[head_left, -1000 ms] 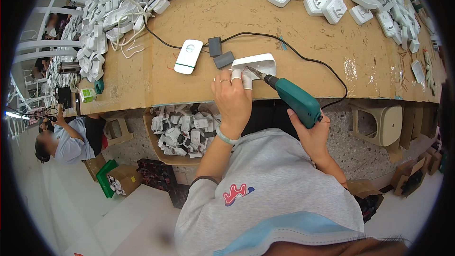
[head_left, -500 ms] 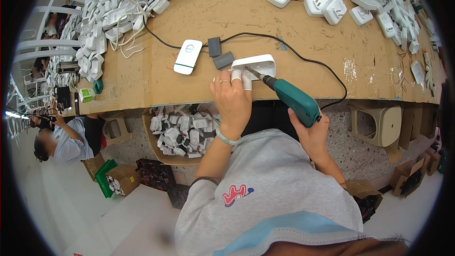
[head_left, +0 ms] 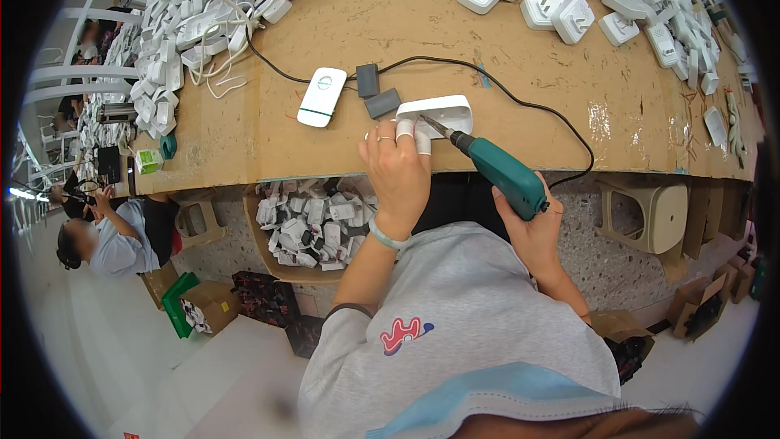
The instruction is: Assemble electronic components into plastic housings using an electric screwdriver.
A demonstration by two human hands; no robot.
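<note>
My left hand (head_left: pixel 396 169), with white covers on some fingertips, presses its fingers on the near left part of a white plastic shell (head_left: pixel 451 111) that lies open side up near the table's front edge. My right hand (head_left: pixel 532 223) is wrapped round the rear of a green corded power tool (head_left: pixel 505 172). The tool's slim metal tip reaches into the shell, close to my left fingertips; its exact kind is not plain. Beyond the shell lie two dark grey blocks (head_left: pixel 382 102). A white rounded device (head_left: pixel 322 97) with a green line rests left of them.
Heaps of white plug housings (head_left: pixel 573 18) and casings (head_left: pixel 191 28) cover the table's far right and far left. The tool's black cable (head_left: pixel 536 103) loops across the cardboard-covered table (head_left: pixel 341 12). Below stands a box of white parts (head_left: pixel 317 223); a stool (head_left: pixel 650 215) is at right.
My hands, the tool and the shell hold nearly the same place. At far left, a co-worker's hands have shifted slightly.
</note>
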